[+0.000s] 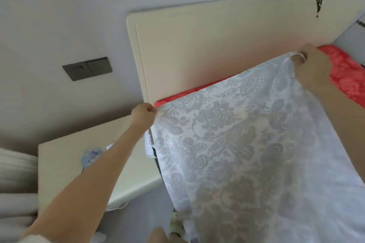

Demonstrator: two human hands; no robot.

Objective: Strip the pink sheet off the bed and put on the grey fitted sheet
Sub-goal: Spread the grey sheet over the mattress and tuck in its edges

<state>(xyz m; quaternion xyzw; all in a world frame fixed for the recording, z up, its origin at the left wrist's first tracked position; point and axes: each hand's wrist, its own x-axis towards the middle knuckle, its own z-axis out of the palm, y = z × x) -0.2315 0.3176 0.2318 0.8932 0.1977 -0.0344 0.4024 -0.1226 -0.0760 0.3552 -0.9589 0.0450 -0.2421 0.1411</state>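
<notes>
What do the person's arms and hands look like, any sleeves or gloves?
The left hand and right hand are bare: no gloves, rings or watch visible. The forearms are uncovered; a pale fuzzy sleeve shows higher up the left arm.

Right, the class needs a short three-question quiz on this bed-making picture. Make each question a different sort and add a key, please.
1. True or false: the pink sheet shows along the bottom of the headboard.
2. How does the left hand hold the grey sheet? A) flat palm on top B) pinching its edge C) not touching it
3. Apart from the left hand, what holds the grey sheet, and what furniture lies below the left forearm?

Key: 1 true. 2 B. 3 The right hand grips the sheet's edge, and a bedside table lies below the forearm.
</notes>
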